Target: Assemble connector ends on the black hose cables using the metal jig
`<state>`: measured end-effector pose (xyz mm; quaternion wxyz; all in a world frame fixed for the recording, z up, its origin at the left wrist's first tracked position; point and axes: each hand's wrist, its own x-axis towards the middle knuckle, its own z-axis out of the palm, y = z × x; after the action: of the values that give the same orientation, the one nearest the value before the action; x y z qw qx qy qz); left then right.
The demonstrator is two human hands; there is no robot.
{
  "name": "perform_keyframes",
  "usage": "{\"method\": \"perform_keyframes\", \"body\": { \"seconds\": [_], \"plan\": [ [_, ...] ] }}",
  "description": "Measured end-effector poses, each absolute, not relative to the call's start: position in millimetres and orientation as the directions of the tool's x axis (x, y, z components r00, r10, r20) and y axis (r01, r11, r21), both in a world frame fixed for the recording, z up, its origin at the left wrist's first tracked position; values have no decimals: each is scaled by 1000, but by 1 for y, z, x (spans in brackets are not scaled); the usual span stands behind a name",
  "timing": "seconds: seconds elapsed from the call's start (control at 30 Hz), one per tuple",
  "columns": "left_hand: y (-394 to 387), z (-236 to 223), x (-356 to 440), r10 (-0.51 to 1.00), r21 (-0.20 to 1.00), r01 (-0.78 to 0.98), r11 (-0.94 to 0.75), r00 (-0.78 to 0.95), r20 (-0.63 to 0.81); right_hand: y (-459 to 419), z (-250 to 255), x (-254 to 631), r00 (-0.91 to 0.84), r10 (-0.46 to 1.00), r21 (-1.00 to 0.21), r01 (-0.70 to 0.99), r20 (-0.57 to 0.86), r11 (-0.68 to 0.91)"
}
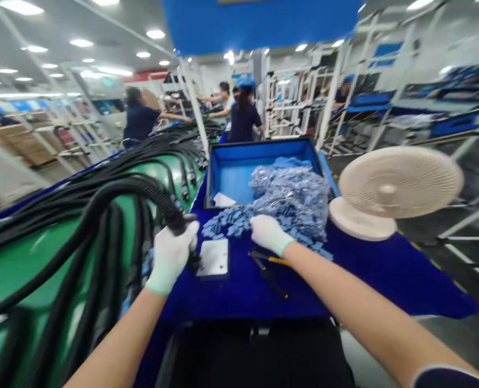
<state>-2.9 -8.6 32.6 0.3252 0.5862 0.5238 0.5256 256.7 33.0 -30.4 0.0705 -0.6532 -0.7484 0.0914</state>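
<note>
My left hand (pixel 170 257), in a white glove, is shut around the end of a black corrugated cable (pixel 142 196) near a small metal plate (pixel 213 257). The cable belongs to a long bundle of similar cables (pixel 102 172) lying on a green surface (pixel 33 258). My right hand (pixel 268 234), also gloved, rests on the edge of a heap of small blue pieces (pixel 292 199). Whether it pinches any is hidden. Just below it lie pliers with yellow handles (pixel 267 264) on a dark blue cloth (pixel 239 296).
An open blue bin (pixel 239 167) stands behind the heap, and a cream desk fan (pixel 389 188) stands to its right. Several co-workers (pixel 243 116) in dark shirts work further along the cable line. White racks line the hall.
</note>
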Motion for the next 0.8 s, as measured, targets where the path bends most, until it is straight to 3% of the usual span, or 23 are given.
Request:
{"method": "perform_keyframes", "body": {
  "seconds": [0.1,0.4,0.6,0.8],
  "plan": [
    [-4,23,-3,954,949,160,-273,-86,289,27,-36,263,-174,985,-301,938,14,170],
    [-7,8,-4,952,938,219,-269,-86,293,1,-26,254,-252,967,-567,790,48,234],
    [-1,2,-5,968,933,274,-235,-16,249,-10,-10,218,-477,876,-891,360,80,277],
    [6,7,-17,969,920,305,-244,33,246,-3,-19,166,-519,852,-934,265,70,238]
  ]
}}
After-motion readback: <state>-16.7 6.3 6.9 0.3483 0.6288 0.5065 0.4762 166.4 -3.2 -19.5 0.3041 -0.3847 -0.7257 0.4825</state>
